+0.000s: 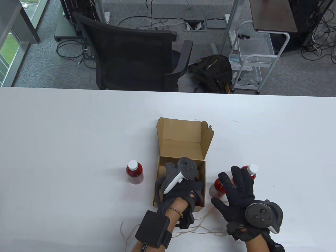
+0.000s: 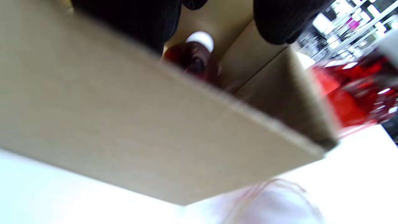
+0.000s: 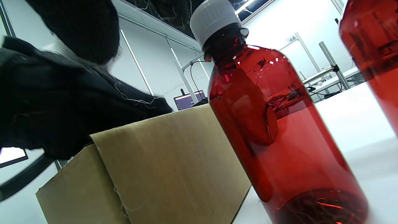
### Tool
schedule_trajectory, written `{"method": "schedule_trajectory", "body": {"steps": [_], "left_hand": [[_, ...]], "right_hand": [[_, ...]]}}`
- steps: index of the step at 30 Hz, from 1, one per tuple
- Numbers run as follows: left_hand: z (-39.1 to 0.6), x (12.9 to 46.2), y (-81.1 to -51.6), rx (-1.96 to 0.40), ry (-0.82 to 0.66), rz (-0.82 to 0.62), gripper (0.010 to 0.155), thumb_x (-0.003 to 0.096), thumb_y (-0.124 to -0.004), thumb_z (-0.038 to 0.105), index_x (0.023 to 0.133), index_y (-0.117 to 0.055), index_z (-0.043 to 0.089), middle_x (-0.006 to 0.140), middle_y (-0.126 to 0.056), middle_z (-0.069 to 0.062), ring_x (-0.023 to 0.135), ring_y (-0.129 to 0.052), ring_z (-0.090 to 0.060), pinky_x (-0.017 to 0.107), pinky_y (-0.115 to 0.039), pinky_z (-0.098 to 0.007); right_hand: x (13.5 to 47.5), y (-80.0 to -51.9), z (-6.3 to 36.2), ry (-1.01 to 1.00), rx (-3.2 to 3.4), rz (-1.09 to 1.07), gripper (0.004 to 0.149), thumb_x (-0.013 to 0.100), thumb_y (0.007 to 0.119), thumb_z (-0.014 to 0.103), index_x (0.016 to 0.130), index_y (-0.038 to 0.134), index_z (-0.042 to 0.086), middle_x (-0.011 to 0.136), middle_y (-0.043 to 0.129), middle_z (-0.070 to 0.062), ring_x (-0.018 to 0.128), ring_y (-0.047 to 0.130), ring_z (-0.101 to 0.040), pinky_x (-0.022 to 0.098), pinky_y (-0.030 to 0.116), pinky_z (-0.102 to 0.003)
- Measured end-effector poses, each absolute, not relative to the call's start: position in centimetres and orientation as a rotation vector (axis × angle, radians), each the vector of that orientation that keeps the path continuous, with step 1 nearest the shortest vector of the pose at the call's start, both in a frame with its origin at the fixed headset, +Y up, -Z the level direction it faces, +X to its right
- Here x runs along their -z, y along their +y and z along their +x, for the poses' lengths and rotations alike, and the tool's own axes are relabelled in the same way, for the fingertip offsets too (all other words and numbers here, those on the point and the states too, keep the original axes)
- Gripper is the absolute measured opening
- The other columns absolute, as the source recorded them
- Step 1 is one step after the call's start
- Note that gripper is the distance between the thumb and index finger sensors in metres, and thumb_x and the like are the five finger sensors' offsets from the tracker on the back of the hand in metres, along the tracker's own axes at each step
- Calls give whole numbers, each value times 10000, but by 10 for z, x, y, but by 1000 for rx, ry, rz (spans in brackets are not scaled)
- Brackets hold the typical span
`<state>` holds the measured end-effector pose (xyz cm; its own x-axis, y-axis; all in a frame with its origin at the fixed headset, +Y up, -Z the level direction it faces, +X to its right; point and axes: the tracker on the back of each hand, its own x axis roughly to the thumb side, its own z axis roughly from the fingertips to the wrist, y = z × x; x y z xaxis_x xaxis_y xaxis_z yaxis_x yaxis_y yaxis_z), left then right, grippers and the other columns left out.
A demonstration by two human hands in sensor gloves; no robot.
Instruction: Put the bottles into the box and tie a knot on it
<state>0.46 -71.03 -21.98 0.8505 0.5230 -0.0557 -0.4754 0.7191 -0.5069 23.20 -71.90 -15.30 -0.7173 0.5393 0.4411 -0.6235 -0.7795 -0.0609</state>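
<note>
Brown cardboard box [image 1: 181, 157] sits lid-back on the worktop so my left hand [image 1: 181, 189], grip unclear inside it, can settle a red bottle [image 2: 191, 57], while my right hand [image 1: 236, 197], fingers spread and empty, reaches toward two bottles [image 1: 219, 187] beside it.

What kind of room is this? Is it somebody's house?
Probably not a house: it looks like an office or lab. Beyond the white table are a black office chair, loose cables on grey carpet, and a wheeled metal cart.
</note>
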Motion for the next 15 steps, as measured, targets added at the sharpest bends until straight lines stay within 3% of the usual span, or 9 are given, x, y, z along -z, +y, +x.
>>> {"method": "schedule_trajectory", "body": {"steps": [8, 15], "left_hand": [[-55, 182, -635, -953, -367, -83, 922, 549, -781, 567, 1165, -399, -2, 1119, -689, -340, 860, -948, -452, 542, -884, -458], [-147, 161, -619, -1157, -370, 355, 940, 518, -830, 562, 1186, -377, 81, 1184, -632, -266, 940, -872, -455, 610, -832, -494]], "right_hand": [[152, -718, 231, -275, -2436, 548, 806, 484, 781, 528, 1121, 405, 208, 1139, 172, -241, 962, 104, -530, 636, 125, -696], [151, -717, 228, -285, -2455, 558, 805, 483, 782, 527, 1120, 406, 209, 1139, 173, -241, 962, 103, -531, 636, 125, -696]]}}
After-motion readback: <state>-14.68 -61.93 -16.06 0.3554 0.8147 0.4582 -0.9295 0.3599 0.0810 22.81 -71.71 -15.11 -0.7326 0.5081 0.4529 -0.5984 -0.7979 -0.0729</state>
